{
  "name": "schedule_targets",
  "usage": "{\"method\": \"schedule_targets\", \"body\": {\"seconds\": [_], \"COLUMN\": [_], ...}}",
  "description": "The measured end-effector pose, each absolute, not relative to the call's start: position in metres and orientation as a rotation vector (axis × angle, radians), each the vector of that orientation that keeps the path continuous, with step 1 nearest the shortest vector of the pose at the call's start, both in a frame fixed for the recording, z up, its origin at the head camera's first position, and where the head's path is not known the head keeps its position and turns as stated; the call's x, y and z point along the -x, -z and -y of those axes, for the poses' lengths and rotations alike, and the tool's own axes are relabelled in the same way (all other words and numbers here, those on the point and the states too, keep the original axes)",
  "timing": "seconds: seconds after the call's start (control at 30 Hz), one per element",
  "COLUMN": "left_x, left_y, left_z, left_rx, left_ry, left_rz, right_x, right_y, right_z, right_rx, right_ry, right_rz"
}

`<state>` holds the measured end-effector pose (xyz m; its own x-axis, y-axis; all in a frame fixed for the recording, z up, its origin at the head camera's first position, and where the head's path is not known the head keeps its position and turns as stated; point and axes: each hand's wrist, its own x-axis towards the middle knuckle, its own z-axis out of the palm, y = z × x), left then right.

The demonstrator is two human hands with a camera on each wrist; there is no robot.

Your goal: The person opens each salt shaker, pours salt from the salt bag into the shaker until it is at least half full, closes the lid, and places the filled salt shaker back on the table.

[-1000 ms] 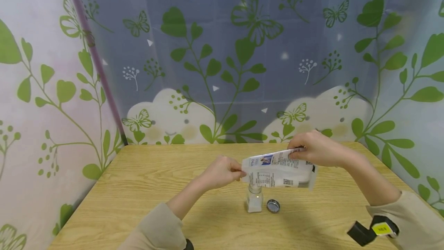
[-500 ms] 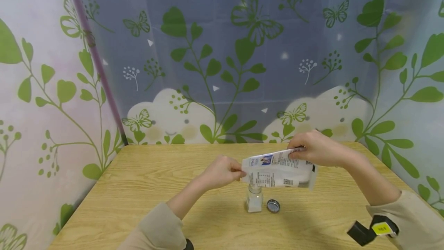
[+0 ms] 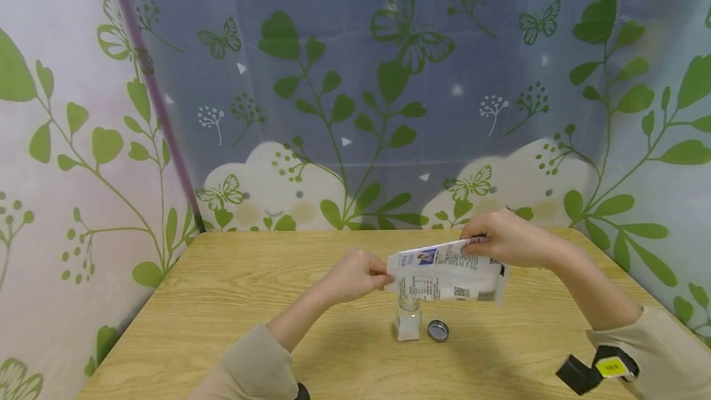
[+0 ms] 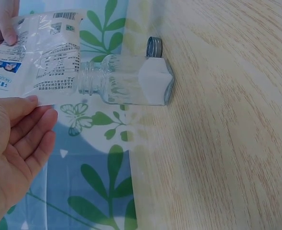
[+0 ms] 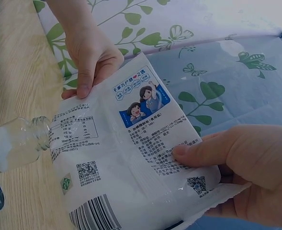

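A white printed bag of salt [image 3: 439, 279] is held tilted over a small clear glass jar [image 3: 408, 325]. My left hand [image 3: 354, 275] pinches the bag's left corner between thumb and fingers, close above the jar. Higher up at the right, my right hand [image 3: 508, 239] grips the bag's upper edge. The bag hides the jar's opening in the head view. In the left wrist view, the jar [image 4: 136, 79] stands upright with white salt [image 4: 154, 81] in its lower part. A round metal lid [image 3: 438, 330] lies just right of the jar.
The wooden table [image 3: 233, 295] carries the jar and lid. Behind it hangs a blue backdrop [image 3: 344, 116] with leaves and butterflies; a similar pale sheet [image 3: 61, 141] closes off the left side. A black wrist device [image 3: 580, 374] sits by the right sleeve.
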<state>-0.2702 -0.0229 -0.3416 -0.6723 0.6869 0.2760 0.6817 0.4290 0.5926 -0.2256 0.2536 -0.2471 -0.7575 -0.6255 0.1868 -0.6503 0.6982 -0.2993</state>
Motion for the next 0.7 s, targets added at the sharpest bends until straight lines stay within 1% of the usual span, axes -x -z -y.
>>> {"method": "schedule_targets", "body": {"seconds": [0.7], "left_x": [0.2712], "left_y": [0.3432], "left_z": [0.0233], "left_rx": [-1.275], "left_ry": [-1.089], "left_rz": [-2.65], "right_x": [0.2268], "right_y": [0.2471], "right_z": [-0.2526], "right_rx": [-1.078], "right_ry": [-0.532], "right_rz": [2.816]}}
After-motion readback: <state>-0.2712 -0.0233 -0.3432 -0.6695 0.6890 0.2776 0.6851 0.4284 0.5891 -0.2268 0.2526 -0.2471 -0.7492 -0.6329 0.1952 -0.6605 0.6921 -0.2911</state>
